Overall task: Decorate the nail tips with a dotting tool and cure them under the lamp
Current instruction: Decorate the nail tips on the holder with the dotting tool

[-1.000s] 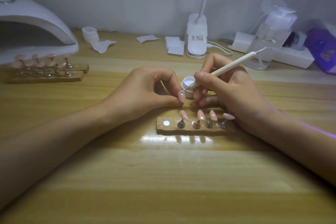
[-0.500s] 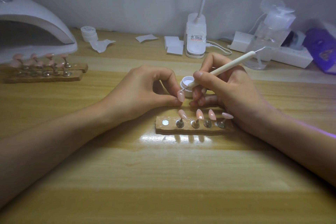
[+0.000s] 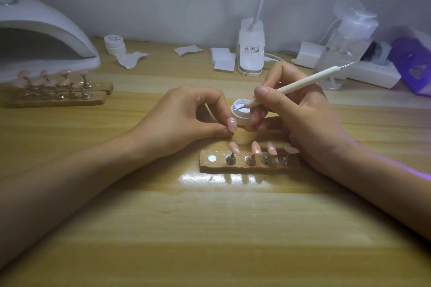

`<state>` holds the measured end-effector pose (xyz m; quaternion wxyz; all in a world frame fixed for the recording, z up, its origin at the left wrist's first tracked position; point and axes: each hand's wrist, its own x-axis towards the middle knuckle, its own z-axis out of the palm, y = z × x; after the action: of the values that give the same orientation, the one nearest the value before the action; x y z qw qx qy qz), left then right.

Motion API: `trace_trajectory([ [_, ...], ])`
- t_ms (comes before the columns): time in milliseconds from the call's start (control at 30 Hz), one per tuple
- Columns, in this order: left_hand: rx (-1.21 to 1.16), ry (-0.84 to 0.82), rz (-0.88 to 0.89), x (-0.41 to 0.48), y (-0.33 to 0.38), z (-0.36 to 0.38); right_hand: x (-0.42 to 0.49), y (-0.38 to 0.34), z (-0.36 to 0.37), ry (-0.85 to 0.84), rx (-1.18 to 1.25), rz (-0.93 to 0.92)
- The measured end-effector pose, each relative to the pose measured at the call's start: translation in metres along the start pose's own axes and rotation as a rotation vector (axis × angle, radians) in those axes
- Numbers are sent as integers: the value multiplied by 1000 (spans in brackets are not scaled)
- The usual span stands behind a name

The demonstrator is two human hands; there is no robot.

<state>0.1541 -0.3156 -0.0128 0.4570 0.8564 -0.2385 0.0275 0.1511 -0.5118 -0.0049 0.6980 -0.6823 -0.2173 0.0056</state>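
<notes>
Left hand (image 3: 186, 121), well to the right of the white domed curing lamp (image 3: 58, 30), rests on the pale wooden desk (image 3: 210, 228). Its thumb and forefinger are curled to pinch one glossy pink almond-shaped nail tip (image 3: 232, 124), held upright just left of the small round white gel pot (image 3: 242, 116). Right hand (image 3: 300, 119) grips the slim white dotting tool (image 3: 291, 87) like a pen, and the tool's fine point reaches down into the open pot. On the near side of both hands lies the rough brown holder strip (image 3: 249, 168). It has a bare silver magnet disc (image 3: 211, 158) at its left end, then four more pink nail tips (image 3: 255, 147) on small metal stands.

The step looks like reloading the tool with white gel partway through decorating the held tip; whether any dots are on it yet is too small to tell. The next move calls for lifting out only a small bead, carrying it the short way left, and touching the tip lightly while the left hand keeps it steady. Curing is probably still some way off, since the lamp stands far to the left.

Half a second ago the tool's point was at the held nail tip. It has since swung right into the pot, while the left hand has barely shifted.
</notes>
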Motion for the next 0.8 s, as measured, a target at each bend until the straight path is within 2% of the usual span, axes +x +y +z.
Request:
trace_trajectory([
  [300, 3, -11, 1, 0, 0, -1, 2, 2, -1, -57, -22, 71],
  [800, 21, -3, -4, 0, 1, -1, 3, 2, 0, -66, -77, 84],
])
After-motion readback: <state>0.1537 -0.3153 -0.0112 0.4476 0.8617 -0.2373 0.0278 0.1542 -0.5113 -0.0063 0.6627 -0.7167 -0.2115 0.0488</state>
